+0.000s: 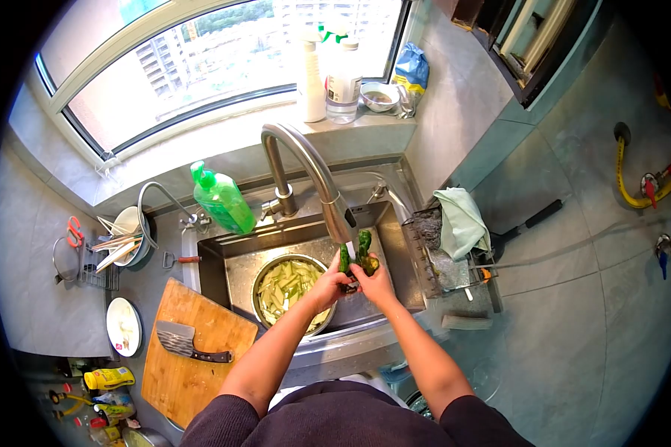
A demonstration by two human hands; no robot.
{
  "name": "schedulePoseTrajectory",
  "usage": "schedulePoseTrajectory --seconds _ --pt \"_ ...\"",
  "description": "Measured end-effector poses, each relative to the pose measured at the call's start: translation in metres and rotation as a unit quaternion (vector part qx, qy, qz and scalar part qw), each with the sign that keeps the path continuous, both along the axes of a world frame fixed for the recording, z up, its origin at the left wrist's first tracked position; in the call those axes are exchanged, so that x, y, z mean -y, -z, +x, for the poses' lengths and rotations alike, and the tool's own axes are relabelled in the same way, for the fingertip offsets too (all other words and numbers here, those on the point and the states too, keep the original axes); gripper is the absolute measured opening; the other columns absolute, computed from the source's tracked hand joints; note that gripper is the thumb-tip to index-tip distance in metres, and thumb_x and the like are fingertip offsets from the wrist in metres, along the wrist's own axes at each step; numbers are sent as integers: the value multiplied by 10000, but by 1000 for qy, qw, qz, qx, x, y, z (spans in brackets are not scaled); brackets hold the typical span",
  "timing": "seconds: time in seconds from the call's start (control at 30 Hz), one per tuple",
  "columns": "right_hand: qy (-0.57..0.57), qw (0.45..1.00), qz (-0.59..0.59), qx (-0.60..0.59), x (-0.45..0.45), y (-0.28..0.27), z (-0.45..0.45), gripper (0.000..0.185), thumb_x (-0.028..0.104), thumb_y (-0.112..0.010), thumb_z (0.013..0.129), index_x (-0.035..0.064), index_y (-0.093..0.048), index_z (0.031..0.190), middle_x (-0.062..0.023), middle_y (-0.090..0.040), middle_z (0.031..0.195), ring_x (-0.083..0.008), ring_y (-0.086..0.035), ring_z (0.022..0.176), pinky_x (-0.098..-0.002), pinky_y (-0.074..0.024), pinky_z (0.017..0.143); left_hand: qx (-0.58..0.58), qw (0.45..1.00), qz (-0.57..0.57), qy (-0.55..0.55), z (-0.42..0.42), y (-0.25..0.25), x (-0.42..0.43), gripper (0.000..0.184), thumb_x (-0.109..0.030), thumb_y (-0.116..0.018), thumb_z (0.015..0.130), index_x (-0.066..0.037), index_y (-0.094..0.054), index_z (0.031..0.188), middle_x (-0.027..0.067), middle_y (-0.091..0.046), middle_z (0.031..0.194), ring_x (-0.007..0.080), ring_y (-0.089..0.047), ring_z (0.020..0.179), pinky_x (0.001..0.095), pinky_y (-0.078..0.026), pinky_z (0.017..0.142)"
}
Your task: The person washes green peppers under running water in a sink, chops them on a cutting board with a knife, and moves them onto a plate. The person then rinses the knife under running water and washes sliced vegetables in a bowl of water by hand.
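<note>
Over the sink (pixel 395 287), my left hand (pixel 328 287) and my right hand (pixel 373 284) are close together below the arched faucet (pixel 335 212). Dark green peppers (pixel 364 243) show between and above my fingers, in what looks like a stream of water. My left hand is closed around a green pepper (pixel 344 258). The fingers of my right hand close on another, whose end looks yellowish. How many there are in all is hidden. Just left of my hands, a round metal bowl (pixel 256 292) in the sink holds pale green cut strips in water.
A cleaver (pixel 194 345) lies on a wooden cutting board (pixel 156 380) left of the sink. A peeler (pixel 180 259) lies by the sink's edge. Behind stands a green soap bottle (pixel 224 200). Right of the sink, a rack holds a pale cloth (pixel 461 223).
</note>
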State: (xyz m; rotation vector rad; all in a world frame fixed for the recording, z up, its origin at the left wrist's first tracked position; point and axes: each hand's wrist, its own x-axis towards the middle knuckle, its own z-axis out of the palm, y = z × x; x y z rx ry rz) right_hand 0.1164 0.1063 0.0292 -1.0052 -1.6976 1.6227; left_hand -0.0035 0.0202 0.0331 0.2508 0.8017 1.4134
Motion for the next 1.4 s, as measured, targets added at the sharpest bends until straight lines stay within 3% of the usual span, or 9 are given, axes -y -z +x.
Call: schedulePoseTrajectory --seconds 0.13,0.23,0.4,0.53,0.67,0.77,1.07,1.17,1.4 --pt "-46 998 -49 14 7 -17 10 293 171 -685 867 -11 -576 1069 -59 -675 824 -107 -644 637 -240 -483 569 59 993 -79 72 -17 0 -6 453 -406 -486 972 -252 -381 1385 -5 -494 1314 235 -542 1097 473 -527 808" --pt "-44 998 25 44 5 1 10 281 197 -672 889 32 -568 1091 -24 -661 812 -80 -595 599 -231 -464 451 -95 988 -122 -15 2 1 -13 506 -480 -491 964 -249 -368 1397 8 -517 1288 220 -534 1111 465 -542 748" --pt "-11 994 83 69 8 -7 16 289 225 -694 869 27 -603 1059 -36 -670 834 -107 -628 668 -237 -479 489 -96 994 -35 -39 1 -4 -8 612 -423 -505 973 -276 -193 1478 41 -537 1265 204 -599 1009 431 -556 698" --pt "-62 982 155 90 9 -7 19 271 243 -678 882 9 -636 1011 -38 -682 857 -103 -631 735 -251 -491 553 -63 995 -81 -5 2 -22 -8 538 -346 -567 960 -244 -290 1410 64 -592 1132 182 -629 880 347 -550 602" --pt "-59 989 -137 -3 5 -24 26 254 275 -681 874 23 -674 906 -27 -690 777 -93 -605 622 -300 -440 488 -109 990 -60 -64 -3 0 -11 356 -268 -648 921 -184 -422 1183 50 -620 824 156 -620 625 293 -512 504" --pt "-71 993 82 38 -4 7 26 259 289 -669 885 32 -685 852 -22 -672 699 -93 -585 559 -296 -426 463 -106 985 -96 -93 -2 -7 -7 358 -282 -627 933 -186 -437 1221 47 -624 877 158 -626 662 296 -534 529" --pt "-42 986 79 141 6 -34 11 406 305 -638 904 -14 -634 653 -43 -570 502 -140 -557 493 -322 -438 496 -92 988 -121 -42 -5 -16 -8 309 -315 -659 905 -160 -531 1139 19 -624 862 139 -600 615 282 -506 482" --pt "-44 989 21 142 10 -32 10 409 336 -649 882 -19 -637 679 -149 -644 607 -250 -652 569 -385 -481 553 -99 988 -94 -70 -2 -2 -13 268 -310 -705 869 -130 -577 1021 0 -611 783 113 -558 560 263 -449 448" --pt "19 983 141 116 5 -19 3 311 268 -673 863 -17 -600 761 -146 -623 635 -281 -611 588 -383 -477 585 -141 970 -138 -139 7 -2 -13 175 -258 -698 875 -126 -595 926 -21 -595 747 84 -525 574 241 -439 470"
